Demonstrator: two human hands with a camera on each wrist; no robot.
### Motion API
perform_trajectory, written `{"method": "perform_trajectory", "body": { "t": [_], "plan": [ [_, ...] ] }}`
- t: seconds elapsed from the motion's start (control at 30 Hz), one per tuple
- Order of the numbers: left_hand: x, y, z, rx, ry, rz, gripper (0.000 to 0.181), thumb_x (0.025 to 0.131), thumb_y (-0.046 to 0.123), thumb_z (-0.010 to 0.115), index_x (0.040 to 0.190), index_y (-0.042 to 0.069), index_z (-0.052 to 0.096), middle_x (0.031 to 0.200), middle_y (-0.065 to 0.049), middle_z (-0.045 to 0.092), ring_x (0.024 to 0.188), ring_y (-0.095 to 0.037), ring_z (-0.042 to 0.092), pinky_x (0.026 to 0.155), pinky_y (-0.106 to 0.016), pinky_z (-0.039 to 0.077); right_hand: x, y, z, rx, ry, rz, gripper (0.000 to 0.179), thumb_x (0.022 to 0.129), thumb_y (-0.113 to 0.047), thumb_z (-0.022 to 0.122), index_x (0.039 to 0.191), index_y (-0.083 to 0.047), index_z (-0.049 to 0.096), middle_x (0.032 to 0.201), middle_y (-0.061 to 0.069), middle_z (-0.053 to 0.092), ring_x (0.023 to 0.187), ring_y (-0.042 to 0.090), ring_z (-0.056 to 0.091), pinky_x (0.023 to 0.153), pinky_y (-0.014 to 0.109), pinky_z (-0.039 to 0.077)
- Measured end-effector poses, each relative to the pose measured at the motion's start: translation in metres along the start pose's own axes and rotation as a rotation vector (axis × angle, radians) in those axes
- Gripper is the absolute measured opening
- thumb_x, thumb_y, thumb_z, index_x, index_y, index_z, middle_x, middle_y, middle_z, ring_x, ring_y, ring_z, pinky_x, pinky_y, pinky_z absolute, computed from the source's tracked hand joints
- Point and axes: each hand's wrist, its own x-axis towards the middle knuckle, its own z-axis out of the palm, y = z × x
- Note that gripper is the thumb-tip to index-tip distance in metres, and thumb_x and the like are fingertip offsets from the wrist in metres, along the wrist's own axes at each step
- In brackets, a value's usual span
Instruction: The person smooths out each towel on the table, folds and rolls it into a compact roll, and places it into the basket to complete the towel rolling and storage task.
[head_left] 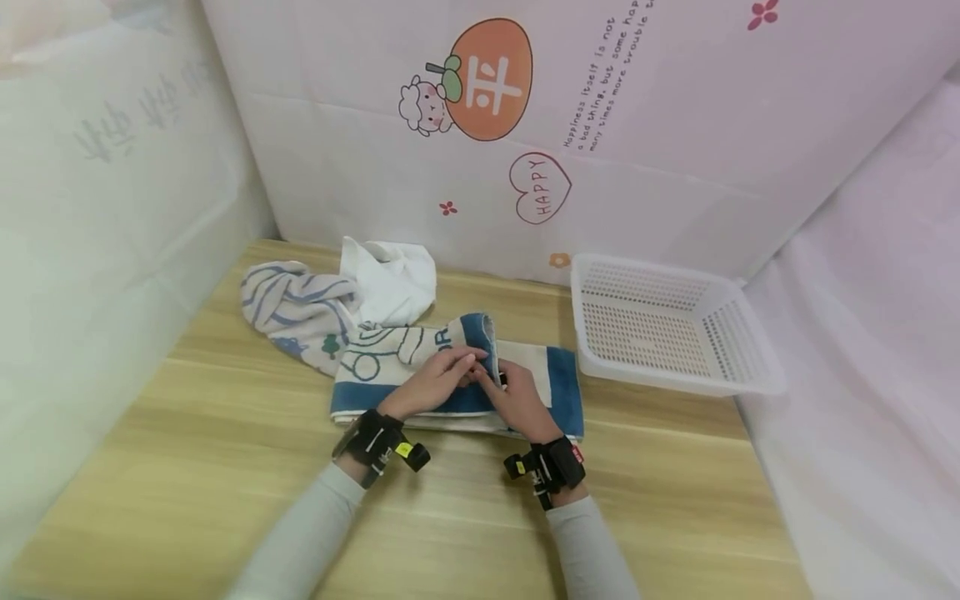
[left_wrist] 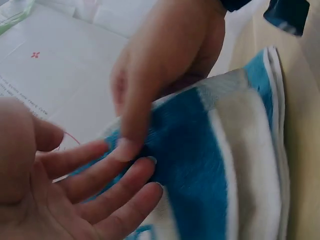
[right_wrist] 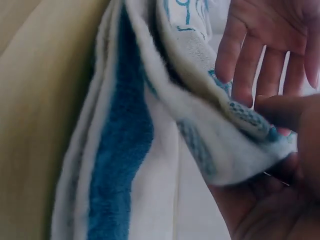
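Observation:
A cream and blue towel (head_left: 525, 354) lies folded in layers on the table, with a line drawing and lettering on its left part. One folded end (head_left: 480, 329) stands raised near the middle. My right hand (head_left: 525, 404) pinches that end, and in the right wrist view the thumb lies over the folded layers (right_wrist: 215, 145) with fingers beneath. My left hand (left_wrist: 75, 195) has its fingers extended, palm facing the towel. Its fingertips are beside the right thumb at the blue band (left_wrist: 185, 150); whether they bear on the cloth is hard to tell.
A striped grey-blue towel (head_left: 300, 300) lies crumpled at the back left, beside a bunched white cloth (head_left: 393, 279). At the back right, a white perforated plastic basket (head_left: 667, 379) stands on the wooden table (head_left: 450, 517). Printed white sheets (head_left: 337, 142) wall the back and sides.

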Motion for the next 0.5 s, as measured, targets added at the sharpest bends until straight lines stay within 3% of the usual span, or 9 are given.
{"method": "perform_trajectory", "body": {
  "t": [0.1,0.2,0.37,0.5],
  "plan": [
    [-0.004,0.001,-0.01,0.138,0.015,0.044,0.038,0.109,0.02,0.047,0.14,-0.001,0.056,0.131,-0.018,0.064,0.115,-0.031,0.064,0.098,-0.044,0.055,-0.001,0.001,-0.006,-0.062,0.028,-0.019,0.012,0.103,-0.021,0.062,0.108,-0.012,0.068,0.087,0.001,0.064,0.079,0.013,0.06,0.071,0.031,0.048],
    [-0.012,0.003,-0.024,0.252,0.072,0.064,0.034,0.105,0.016,0.056,0.134,0.0,0.06,0.133,-0.016,0.064,0.117,-0.031,0.063,0.098,-0.047,0.053,-0.004,-0.003,-0.019,-0.096,0.095,-0.07,0.015,0.101,-0.015,0.064,0.114,-0.009,0.069,0.097,0.003,0.069,0.087,0.015,0.064,0.076,0.033,0.052],
    [-0.026,0.0,-0.042,0.346,0.136,0.073,0.031,0.099,0.01,0.064,0.128,-0.001,0.064,0.129,-0.017,0.064,0.119,-0.036,0.06,0.1,-0.054,0.05,-0.019,-0.004,-0.048,-0.12,0.262,-0.164,0.023,0.104,-0.009,0.057,0.124,-0.003,0.065,0.097,0.011,0.067,0.084,0.021,0.062,0.078,0.037,0.049],
    [-0.034,-0.013,-0.047,0.458,0.166,0.051,0.031,0.095,0.007,0.069,0.124,-0.003,0.065,0.128,-0.02,0.065,0.122,-0.039,0.058,0.104,-0.056,0.046,-0.039,0.014,-0.06,-0.17,0.268,-0.052,0.026,0.105,-0.002,0.051,0.127,0.006,0.062,0.088,0.016,0.061,0.075,0.025,0.054,0.071,0.04,0.042]
  ]
}}
